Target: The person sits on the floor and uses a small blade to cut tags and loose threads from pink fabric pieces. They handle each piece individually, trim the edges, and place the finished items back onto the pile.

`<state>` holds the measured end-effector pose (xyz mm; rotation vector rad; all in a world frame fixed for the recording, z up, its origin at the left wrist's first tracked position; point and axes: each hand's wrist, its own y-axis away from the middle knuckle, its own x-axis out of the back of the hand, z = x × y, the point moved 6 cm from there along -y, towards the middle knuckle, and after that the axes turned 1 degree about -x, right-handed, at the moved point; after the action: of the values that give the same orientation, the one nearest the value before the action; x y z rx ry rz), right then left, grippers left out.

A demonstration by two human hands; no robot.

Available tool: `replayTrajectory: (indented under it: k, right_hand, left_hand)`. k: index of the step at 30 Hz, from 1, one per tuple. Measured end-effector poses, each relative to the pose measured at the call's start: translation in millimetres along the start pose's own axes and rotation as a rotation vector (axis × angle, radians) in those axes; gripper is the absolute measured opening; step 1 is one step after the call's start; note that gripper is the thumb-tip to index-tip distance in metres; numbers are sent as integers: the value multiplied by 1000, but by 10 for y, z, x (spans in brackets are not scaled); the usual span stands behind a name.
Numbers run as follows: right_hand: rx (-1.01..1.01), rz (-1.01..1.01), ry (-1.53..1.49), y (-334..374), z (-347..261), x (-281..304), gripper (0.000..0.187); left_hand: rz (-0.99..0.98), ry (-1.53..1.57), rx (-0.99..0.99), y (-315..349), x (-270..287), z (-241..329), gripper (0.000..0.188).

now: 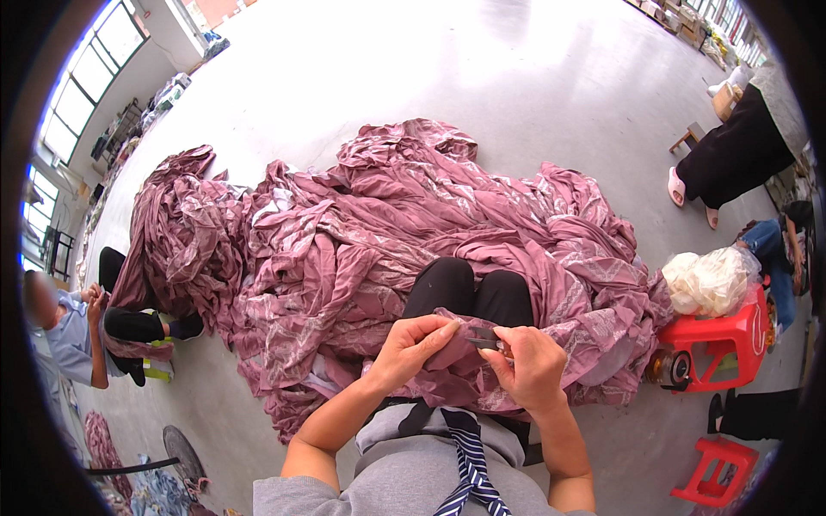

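My left hand [413, 348] pinches the edge of a mauve patterned fabric [379, 249] and lifts it above my lap. Close beside it, my right hand [532, 365] is closed around small thread snips [483, 337], whose dark blades point left toward the pinched edge. The grip part of the snips is mostly hidden by my fingers. From my hands the cloth drapes over my knees and joins a large crumpled heap spread across the floor in front of me.
A red plastic stool [727, 340] at my right carries a white plastic bag [710, 279], with a jar [669, 368] beside it. Another red stool [716, 471] stands nearer. A seated person [82, 335] handles the same-coloured cloth at left; others are at right.
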<state>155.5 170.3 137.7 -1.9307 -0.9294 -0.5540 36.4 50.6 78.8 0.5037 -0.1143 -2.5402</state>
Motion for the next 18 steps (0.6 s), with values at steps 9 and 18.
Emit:
replayTrajectory:
  k: [9, 18]
  right_hand:
    - [92, 3, 29, -53, -70, 7, 28]
    - [-580, -228, -840, -129, 324, -131, 43]
  left_hand:
    - [-33, -60, 1, 14, -41, 24, 27]
    - [-69, -212, -78, 10, -56, 94, 26]
